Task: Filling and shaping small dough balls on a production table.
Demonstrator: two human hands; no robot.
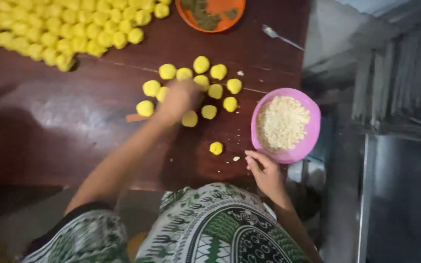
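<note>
The left hand, blurred so its grip cannot be told, reaches among yellow dough balls. The right hand rests loosely open beside a pink bowl.

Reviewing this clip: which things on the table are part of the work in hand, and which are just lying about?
In use:
left hand among the small cluster of yellow balls
right hand beside the pink bowl of crumbs
single yellow ball

Lying about:
big heap of yellow balls
orange plate
spoon
</note>
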